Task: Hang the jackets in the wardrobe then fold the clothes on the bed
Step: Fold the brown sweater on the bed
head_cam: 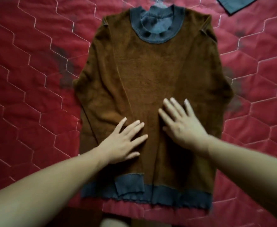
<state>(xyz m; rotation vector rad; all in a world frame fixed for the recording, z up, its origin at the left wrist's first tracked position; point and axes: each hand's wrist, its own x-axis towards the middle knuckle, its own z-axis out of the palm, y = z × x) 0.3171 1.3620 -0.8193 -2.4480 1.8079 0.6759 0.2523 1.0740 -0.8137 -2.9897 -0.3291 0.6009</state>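
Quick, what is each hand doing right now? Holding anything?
Left hand: open, fingers straight, flat on the brown sweater, holding nothing.
Right hand: open, fingers spread, flat on the sweater too, holding nothing.

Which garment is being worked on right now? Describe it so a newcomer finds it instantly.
A red quilted bedspread fills the view. In its middle lies a brown sweater, with the left hand and the right hand flat on it. Its grey ribbed collar and hem set it apart from the plain grey cloth at the top right corner.
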